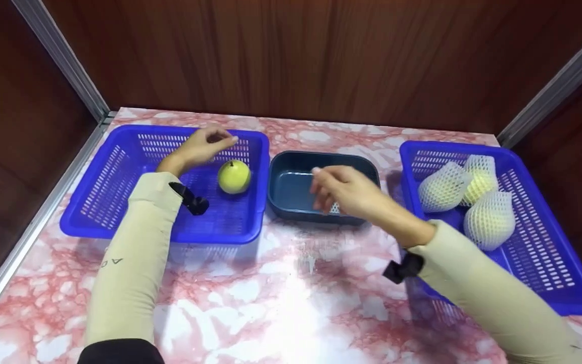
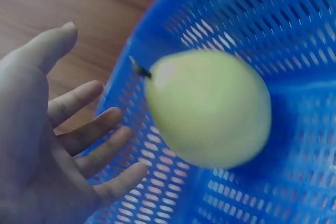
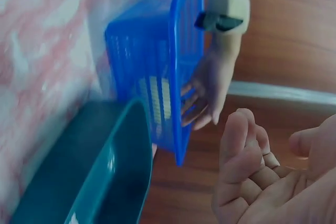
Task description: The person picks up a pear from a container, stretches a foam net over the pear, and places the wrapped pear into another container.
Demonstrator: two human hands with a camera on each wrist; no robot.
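In the head view a yellow-green pear (image 1: 234, 177) with a short dark stem rests in the left blue basket (image 1: 134, 232). My left hand (image 1: 201, 146) is above that basket, beside the pear and apart from it. The left wrist view shows this hand's fingers (image 2: 94, 145) spread and holding nothing. Over the dark teal bin (image 1: 291, 210) hovers my right hand (image 1: 349, 192), slightly blurred. Its fingers (image 3: 239, 156) are loosely bent around nothing in the right wrist view. A scrap of white foam net (image 1: 335, 208) shows in the bin, partly hidden by that hand.
On the right stands another blue basket (image 1: 581, 298) with three fruits in white foam nets (image 1: 490, 221). The baskets and bin sit on a red-and-white marbled table (image 1: 250, 313). Brown wood-look panels (image 1: 321, 60) close off the back and sides.
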